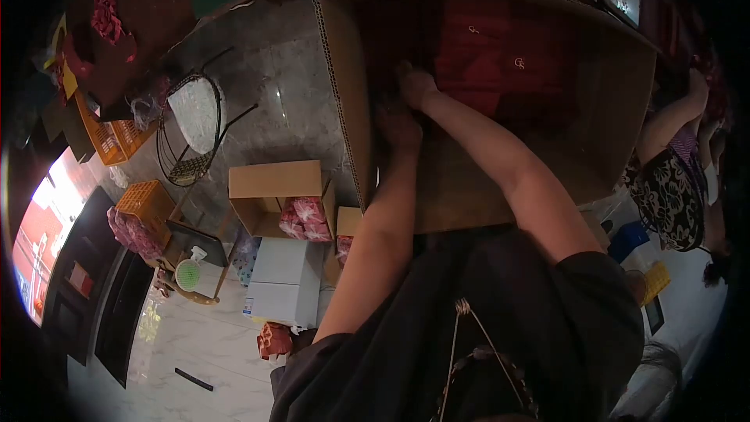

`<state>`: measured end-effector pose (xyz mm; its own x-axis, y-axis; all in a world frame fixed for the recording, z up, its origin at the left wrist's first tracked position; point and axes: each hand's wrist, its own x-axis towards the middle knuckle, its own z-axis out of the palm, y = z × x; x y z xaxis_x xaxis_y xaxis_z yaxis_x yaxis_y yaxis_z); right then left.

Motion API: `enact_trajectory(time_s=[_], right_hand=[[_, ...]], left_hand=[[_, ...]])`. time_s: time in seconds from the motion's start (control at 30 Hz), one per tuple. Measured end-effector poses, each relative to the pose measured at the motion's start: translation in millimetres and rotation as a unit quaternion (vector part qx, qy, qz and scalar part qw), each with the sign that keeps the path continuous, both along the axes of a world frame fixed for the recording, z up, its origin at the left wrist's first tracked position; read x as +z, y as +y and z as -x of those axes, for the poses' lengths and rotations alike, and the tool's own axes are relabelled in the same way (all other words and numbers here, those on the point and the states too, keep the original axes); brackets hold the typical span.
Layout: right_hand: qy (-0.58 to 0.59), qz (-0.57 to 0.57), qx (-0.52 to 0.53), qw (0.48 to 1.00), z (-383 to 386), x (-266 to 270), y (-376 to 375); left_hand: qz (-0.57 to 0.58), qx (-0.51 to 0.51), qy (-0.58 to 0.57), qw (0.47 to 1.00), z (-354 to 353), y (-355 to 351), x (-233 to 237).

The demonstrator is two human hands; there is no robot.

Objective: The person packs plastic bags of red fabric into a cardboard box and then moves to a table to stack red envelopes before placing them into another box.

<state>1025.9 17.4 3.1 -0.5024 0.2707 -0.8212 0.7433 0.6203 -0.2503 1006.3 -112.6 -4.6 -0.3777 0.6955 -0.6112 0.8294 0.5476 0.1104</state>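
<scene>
A large cardboard box [609,137] stands open in front of me, and both my forearms reach down into it. Dark red packets or bags [500,51] with small pale logos lie in its upper right part. My left hand [400,126] is deep in the box by its left wall, dim in the shadow. Just above and to the right of it, my right hand [416,86] is near the left edge of the red stack. The fingers of both hands are too dark to make out, and what they touch is hidden.
At left stand a wire-framed chair [195,117], an orange crate [144,207] and a smaller carton [273,180] with pink-red packets [305,219]. A white box [285,281] and a green fan [188,273] are nearby. Another person [668,187] is at the right.
</scene>
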Motion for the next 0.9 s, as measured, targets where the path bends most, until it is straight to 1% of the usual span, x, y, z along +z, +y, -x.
enact_trajectory(time_s=[0.03, 0.07, 0.1, 0.13, 0.17, 0.2, 0.23, 0.27, 0.3, 0.33, 0.37, 0.4, 0.43, 0.47, 0.5, 0.53, 0.57, 0.6, 0.63, 0.67, 0.7, 0.73, 0.77, 0.8, 0.83, 0.87, 0.9], right_hand=[[0.000, 0.000, 0.000, 1.000, 0.7, -0.9, 1.4], [-0.020, 0.035, 0.030, 0.999, 1.5, -2.1, 3.4], [-0.040, 0.068, 0.059, 0.995, 1.7, -2.8, 4.7], [-0.040, 0.068, 0.058, 0.995, -1.6, -6.5, 0.0], [-0.016, 0.020, 0.033, 0.999, -7.6, -15.0, -8.5], [0.008, -0.029, 0.008, 1.000, -11.1, -21.3, -13.8], [0.008, -0.028, 0.009, 1.000, -11.7, -22.6, -15.0], [0.020, -0.033, 0.002, 0.999, -12.0, -24.2, -16.7], [0.032, -0.038, -0.005, 0.999, -12.3, -25.7, -18.6], [0.032, -0.037, -0.006, 0.999, -10.7, -22.0, -16.9], [0.018, -0.041, 0.025, 0.999, -8.0, -15.2, -12.4], [0.004, -0.046, 0.056, 0.997, -6.6, -11.3, -10.1], [0.004, -0.046, 0.056, 0.997, -7.1, -11.2, -9.6], [0.029, -0.028, 0.002, 0.999, -7.9, -11.2, -8.1], [0.054, -0.010, -0.051, 0.997, -8.2, -11.3, -6.1], [0.053, -0.011, -0.052, 0.997, -7.0, -12.0, -5.2], [0.039, -0.017, -0.028, 0.999, -4.8, -12.9, -4.5], [0.024, -0.022, -0.005, 0.999, -3.8, -13.5, -2.7], [0.023, -0.024, -0.005, 0.999, -5.3, -17.1, -1.0], [0.027, 0.014, -0.027, 0.999, -6.7, -20.5, -0.5], [0.031, 0.052, -0.048, 0.997, -7.2, -24.1, -0.7], [0.032, 0.052, -0.048, 0.997, -6.5, -29.1, -0.2], [0.002, 0.067, -0.019, 0.998, -5.4, -34.4, 0.2], [-0.029, 0.083, 0.011, 0.996, -5.6, -38.9, -1.0], [-0.029, 0.084, 0.011, 0.996, -5.8, -32.8, -0.9], [0.026, 0.012, -0.036, 0.999, -6.9, -23.1, -0.8], [0.081, -0.059, -0.083, 0.991, -5.4, -14.2, 0.5]], left_hand=[[-0.008, 0.002, -0.015, 1.000, 0.9, 1.4, 1.5], [-0.008, 0.002, -0.016, 1.000, 0.9, 2.9, 3.3], [-0.078, 0.122, -0.091, 0.985, 1.0, 5.1, 4.6], [-0.146, 0.238, -0.164, 0.946, 1.5, 8.2, 7.3], [-0.147, 0.238, -0.165, 0.946, 3.2, 16.6, 21.5], [-0.141, 0.290, -0.213, 0.922, 6.4, 28.5, 45.8], [-0.135, 0.342, -0.260, 0.893, 7.6, 32.8, 57.1], [-0.134, 0.342, -0.259, 0.893, 7.5, 27.6, 50.5], [-0.104, 0.227, -0.196, 0.948, 8.1, 21.9, 42.3], [-0.072, 0.106, -0.129, 0.983, 8.4, 19.3, 34.6], [-0.072, 0.106, -0.129, 0.983, 13.4, 36.5, 43.2], [0.117, 0.098, -0.152, 0.976, 21.6, 66.4, 63.1], [0.301, 0.086, -0.170, 0.934, 26.0, 82.6, 74.9], [0.301, 0.086, -0.170, 0.934, 19.7, 62.5, 56.0], [0.063, 0.099, -0.111, 0.987, 7.6, 25.1, 20.1], [-0.178, 0.106, -0.046, 0.977, 6.3, 17.0, 22.8], [-0.179, 0.105, -0.047, 0.977, 5.0, 15.7, 21.4], [-0.150, 0.129, -0.068, 0.978, 4.5, 15.9, 19.2], [-0.123, 0.153, -0.088, 0.977, 5.2, 18.3, 20.2], [-0.123, 0.153, -0.088, 0.977, 5.9, 19.0, 21.8], [-0.135, 0.129, -0.080, 0.979, 7.0, 18.9, 23.8], [-0.147, 0.104, -0.072, 0.981, 7.7, 18.5, 23.8], [-0.147, 0.104, -0.071, 0.981, 8.3, 18.4, 23.4], [-0.114, 0.126, -0.097, 0.981, 8.6, 18.1, 23.1], [-0.081, 0.148, -0.122, 0.978, 8.6, 18.0, 22.4], [-0.081, 0.148, -0.122, 0.978, 7.3, 18.8, 25.0], [-0.066, 0.127, -0.085, 0.986, 5.2, 19.4, 28.3]])
